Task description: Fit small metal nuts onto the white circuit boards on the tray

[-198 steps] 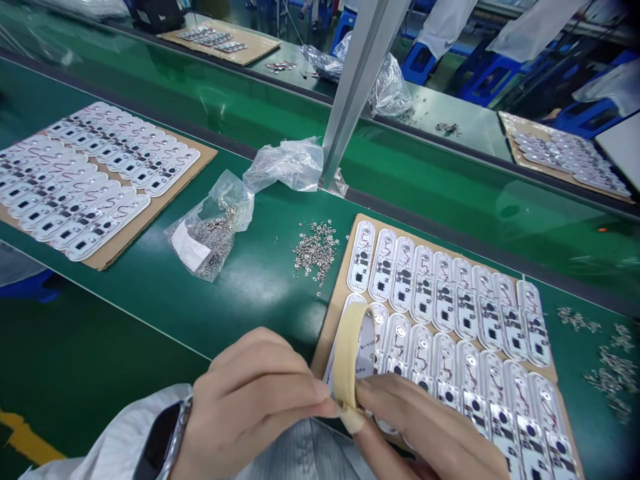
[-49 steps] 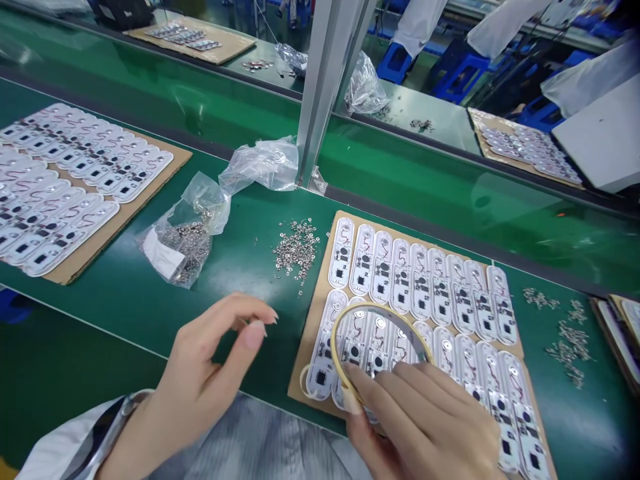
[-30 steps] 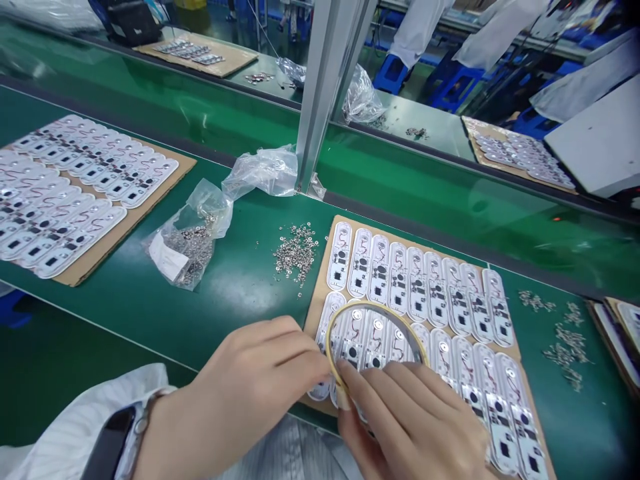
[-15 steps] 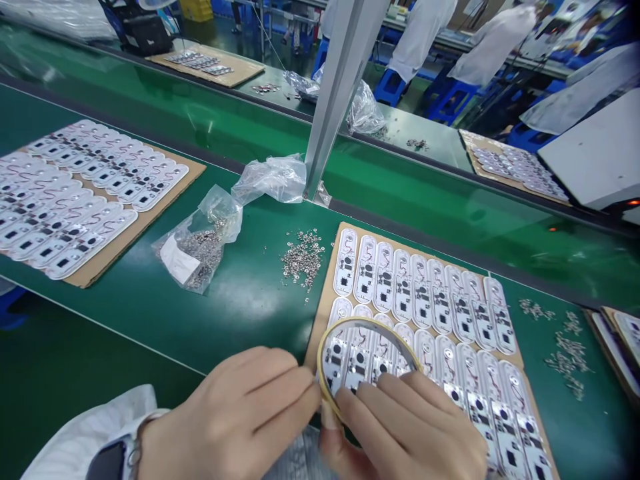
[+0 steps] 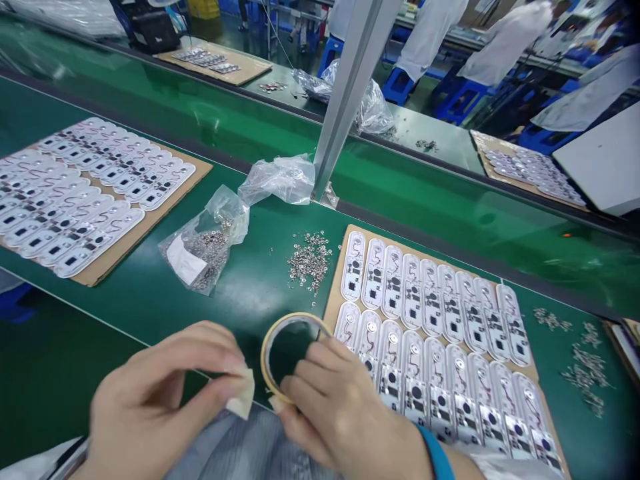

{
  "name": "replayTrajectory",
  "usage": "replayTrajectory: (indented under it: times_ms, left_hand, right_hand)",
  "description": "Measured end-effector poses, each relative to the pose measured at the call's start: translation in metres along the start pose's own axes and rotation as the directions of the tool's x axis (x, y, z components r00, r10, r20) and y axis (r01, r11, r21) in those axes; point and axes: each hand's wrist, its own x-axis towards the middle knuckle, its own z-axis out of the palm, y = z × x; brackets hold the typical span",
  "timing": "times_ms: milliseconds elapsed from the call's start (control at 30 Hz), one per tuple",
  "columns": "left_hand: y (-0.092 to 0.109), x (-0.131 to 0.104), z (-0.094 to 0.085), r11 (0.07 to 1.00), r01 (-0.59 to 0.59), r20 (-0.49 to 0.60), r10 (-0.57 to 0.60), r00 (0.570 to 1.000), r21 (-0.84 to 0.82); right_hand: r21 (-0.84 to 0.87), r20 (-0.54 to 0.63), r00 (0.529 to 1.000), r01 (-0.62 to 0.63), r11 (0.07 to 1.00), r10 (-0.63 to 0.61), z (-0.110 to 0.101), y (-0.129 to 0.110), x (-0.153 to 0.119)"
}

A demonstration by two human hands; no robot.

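Between thumb and fingers, my left hand point(image 5: 165, 393) pinches a short piece of pale yellow tape point(image 5: 244, 395). My right hand point(image 5: 340, 400) grips a roll of masking tape point(image 5: 267, 347) by its lower right side, and the ring stands tilted. A gap separates the torn piece from the roll. Just right of my right hand lies a cardboard sheet point(image 5: 336, 293) bearing two rows of white oval housings point(image 5: 393, 280) with circuit boards and thin wires. A blue band point(image 5: 435, 453) circles my right wrist.
A heap of small metal parts point(image 5: 309, 261) lies beyond the roll, beside a plastic bag of similar parts point(image 5: 205, 250). Another cardboard sheet of housings point(image 5: 105, 267) is at left. A metal post point(image 5: 345, 100) and glass divider stand behind. More small parts point(image 5: 587, 367) lie at right.
Both hands have moved left, away from the housings, and my hands have drawn apart. A piece of tape now shows in my left hand, separate from the roll.
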Motion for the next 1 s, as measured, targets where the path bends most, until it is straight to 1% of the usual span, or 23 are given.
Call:
replayTrajectory:
  times_ms: [67, 100, 133, 167, 200, 233, 267, 300, 333, 367, 400, 433, 500, 567, 667, 767, 833, 933, 1000]
  left_hand:
    - [0.001, 0.02, 0.007, 0.988, 0.105, 0.083, -0.096, 0.992, -0.114]
    - [0.001, 0.027, 0.011, 0.973, 0.157, 0.121, -0.138, 0.983, -0.166]
    - [0.0, 0.032, 0.014, 0.953, 0.214, 0.155, -0.183, 0.971, -0.213]
    - [0.0, 0.034, 0.017, 0.933, 0.254, 0.183, -0.211, 0.96, -0.254]
    - [-0.001, 0.034, 0.019, 0.915, 0.283, 0.208, -0.229, 0.951, -0.288]
    - [-0.001, 0.033, 0.021, 0.901, 0.303, 0.233, -0.237, 0.943, -0.309]
    - [-0.001, 0.031, 0.022, 0.897, 0.307, 0.253, -0.232, 0.939, -0.319]
    - [0.0, 0.029, 0.024, 0.9, 0.304, 0.27, -0.222, 0.937, -0.314]
    - [0.001, 0.028, 0.027, 0.908, 0.292, 0.286, -0.207, 0.936, -0.301]
    - [0.002, 0.027, 0.029, 0.917, 0.273, 0.299, -0.185, 0.936, -0.289]
    - [0.004, 0.027, 0.033, 0.927, 0.25, 0.309, -0.16, 0.938, -0.281]
    - [0.007, 0.027, 0.037, 0.935, 0.224, 0.318, -0.132, 0.939, -0.276]
    - [0.011, 0.028, 0.044, 0.947, 0.183, 0.324, -0.091, 0.942, -0.264]
    - [0.014, 0.028, 0.051, 0.964, 0.133, 0.314, -0.056, 0.948, -0.231]
    - [0.016, 0.028, 0.055, 0.986, 0.069, 0.304, -0.019, 0.953, -0.153]
    - [0.014, 0.027, 0.058, 0.991, 0.067, 0.321, -0.027, 0.947, -0.113]
    - [0.013, 0.027, 0.059, 0.992, 0.073, 0.329, -0.035, 0.944, -0.105]
    - [0.012, 0.027, 0.062, 0.992, 0.088, 0.332, -0.054, 0.942, -0.087]
    - [0.011, 0.027, 0.064, 0.986, 0.135, 0.348, -0.095, 0.933, -0.093]
  right_hand:
    - [0.002, 0.068, 0.996, 0.059, 0.998, -0.059, 0.013, 0.005, 0.0]
    - [0.025, 0.09, 0.994, 0.058, 0.998, -0.06, 0.016, 0.007, 0.0]
    - [0.081, 0.109, 0.993, 0.024, 0.996, -0.033, 0.016, 0.008, 0.0]
    - [0.167, 0.116, 0.993, -0.049, 0.985, 0.03, 0.012, 0.009, 0.001]
    - [0.276, 0.123, 0.984, -0.156, 0.948, 0.126, 0.007, 0.01, 0.002]
    - [0.387, 0.143, 0.959, -0.281, 0.878, 0.244, -0.001, 0.011, 0.004]
    - [0.478, 0.18, 0.913, -0.406, 0.779, 0.365, -0.009, 0.012, 0.005]
    - [0.543, 0.234, 0.853, -0.512, 0.666, 0.466, -0.017, 0.012, 0.006]
    - [0.582, 0.295, 0.793, -0.591, 0.559, 0.532, -0.025, 0.013, 0.007]
    - [0.604, 0.347, 0.744, -0.643, 0.47, 0.571, -0.03, 0.013, 0.007]
    - [0.616, 0.395, 0.705, -0.679, 0.4, 0.589, -0.034, 0.014, 0.007]
    - [0.628, 0.429, 0.678, -0.699, 0.343, 0.597, -0.037, 0.015, 0.007]
    - [0.65, 0.474, 0.646, -0.715, 0.257, 0.598, -0.038, 0.016, 0.006]
    - [0.677, 0.502, 0.634, -0.711, 0.189, 0.588, -0.037, 0.017, 0.003]
    - [0.734, 0.529, 0.636, -0.676, 0.073, 0.562, -0.037, 0.018, 0.0]
    - [0.765, 0.549, 0.637, -0.644, -0.019, 0.541, -0.038, 0.019, -0.003]
    - [0.771, 0.556, 0.631, -0.635, -0.05, 0.541, -0.039, 0.019, -0.004]
    - [0.78, 0.549, 0.628, -0.622, -0.067, 0.551, -0.038, 0.02, -0.005]
    - [0.785, 0.542, 0.628, -0.616, -0.069, 0.559, -0.037, 0.021, -0.006]
